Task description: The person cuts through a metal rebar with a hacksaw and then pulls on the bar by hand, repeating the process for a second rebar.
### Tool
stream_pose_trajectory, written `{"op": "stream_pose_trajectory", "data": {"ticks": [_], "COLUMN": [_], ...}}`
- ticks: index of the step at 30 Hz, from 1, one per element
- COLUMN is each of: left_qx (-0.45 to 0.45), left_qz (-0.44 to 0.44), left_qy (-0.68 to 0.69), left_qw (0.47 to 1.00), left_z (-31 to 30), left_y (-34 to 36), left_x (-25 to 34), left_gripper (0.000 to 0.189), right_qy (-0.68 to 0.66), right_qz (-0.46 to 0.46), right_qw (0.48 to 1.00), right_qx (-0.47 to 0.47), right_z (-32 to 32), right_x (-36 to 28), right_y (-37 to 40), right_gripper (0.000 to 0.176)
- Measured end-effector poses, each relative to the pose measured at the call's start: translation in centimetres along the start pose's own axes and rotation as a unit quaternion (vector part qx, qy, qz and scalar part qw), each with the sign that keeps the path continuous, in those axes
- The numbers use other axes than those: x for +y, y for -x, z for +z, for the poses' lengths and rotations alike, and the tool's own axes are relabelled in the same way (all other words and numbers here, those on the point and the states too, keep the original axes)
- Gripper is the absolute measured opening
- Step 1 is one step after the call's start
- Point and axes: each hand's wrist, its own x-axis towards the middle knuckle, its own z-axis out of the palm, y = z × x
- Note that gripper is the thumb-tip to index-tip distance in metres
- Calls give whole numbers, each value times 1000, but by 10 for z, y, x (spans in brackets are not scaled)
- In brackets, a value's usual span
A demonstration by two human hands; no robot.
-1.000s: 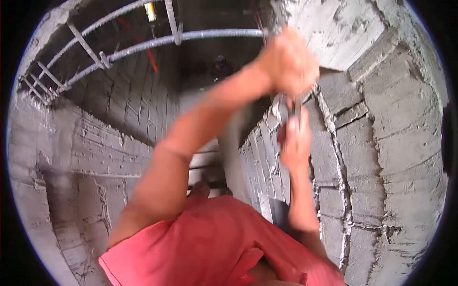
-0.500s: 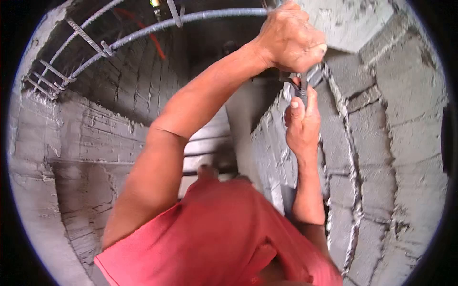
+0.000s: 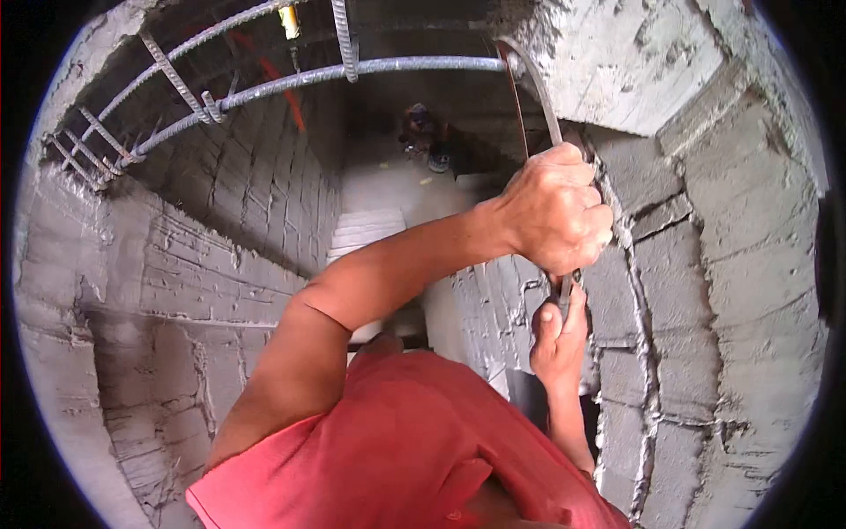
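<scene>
A hacksaw (image 3: 548, 108) with a bent metal frame and a thin blade reaches up to the right end of a long steel reinforcing bar (image 3: 414, 63). My left hand (image 3: 564, 210) is wrapped around the saw's frame, covering its middle part. Below it, my right hand (image 3: 560, 339) grips the handle end, thumb laid along it. The far end of the saw overlaps the bar, with the blade on the left of the frame.
Rough block walls (image 3: 203, 256) with mortar joints stand on both sides. More crossed bars (image 3: 176, 75) span the upper left. Far below, pale steps (image 3: 366, 229) lead down to a floor, where a person (image 3: 420, 128) is partly visible in shadow.
Both hands have come back toward my body, lower in view. The saw's frame and blade now show beyond my left hand, and more of the floor below is visible.
</scene>
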Motion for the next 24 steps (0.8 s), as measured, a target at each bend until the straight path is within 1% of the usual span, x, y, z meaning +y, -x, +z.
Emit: {"op": "stream_pose_trajectory", "data": {"ticks": [1,2,3,4,5,6,7,8,9,10,11,12,14,15,16,17,18,19,20,21,22,23,24], "left_qx": [15,15,8,-4,-5,2,5,-20,13,23,20,10,19,-35,-2,-9,-18,-21,-16,-15,-11,-8,7], "left_qz": [35,68,99,120,117,113,103,120,107,62,35,10,97,108,65,78,91,96,114,62,6,9,50], "left_qy": [-30,-63,-108,-143,-148,-132,-104,-143,-113,-48,-31,-8,-138,-143,-93,-98,-97,-108,-130,-69,-10,-15,-38], "left_qw": [999,996,989,982,982,985,989,982,988,997,999,1000,986,983,994,992,991,989,985,996,1000,1000,998], "left_z": [2,0,-8,-10,-9,-12,-11,-8,-3,2,2,1,9,-7,-19,-22,-22,-14,-7,-1,5,6,7], "left_y": [-5,-13,-29,-35,-36,-39,-36,-22,-10,-2,-2,-2,-12,-31,-45,-45,-41,-27,-14,-1,6,2,-3], "left_x": [-11,-37,-80,-104,-104,-107,-104,-79,-52,-20,-15,-14,-75,-96,-109,-107,-102,-81,-58,-28,-11,-23,-40], "left_gripper": [31,31,31,31,31,30,29,28,26,23,22,21,24,26,26,27,27,26,26,25,25,25,26], "right_qy": [-23,-17,-13,-5,-80,-85,-23,43,6,15,1,3,36,15,-7,-10,21,55,26,0,9,-10,-30], "right_qz": [30,10,-3,-12,5,-1,-8,-16,19,26,14,12,8,20,18,21,-7,-35,-6,22,-8,3,20], "right_qw": [999,1000,1000,999,996,996,999,998,1000,1000,1000,1000,999,1000,1000,1000,1000,997,999,1000,1000,1000,999], "right_qx": [6,18,22,38,27,26,32,40,13,4,-5,-3,33,18,7,2,19,39,31,21,29,14,2], "right_z": [1,4,10,14,11,11,12,10,4,2,1,4,11,9,4,4,8,12,9,4,3,1,-1], "right_x": [2,-2,-10,-22,-34,-31,-23,-19,-19,-1,-2,-1,4,-19,-41,-39,-33,-28,-19,-7,8,2,-5], "right_y": [-3,-33,-75,-107,-121,-118,-99,-77,-48,-16,-10,-21,-66,-93,-119,-113,-100,-86,-61,-24,-7,-16,-20], "right_gripper": [46,45,44,43,42,42,43,43,45,46,45,45,44,44,44,44,44,44,45,46,48,48,48]}}
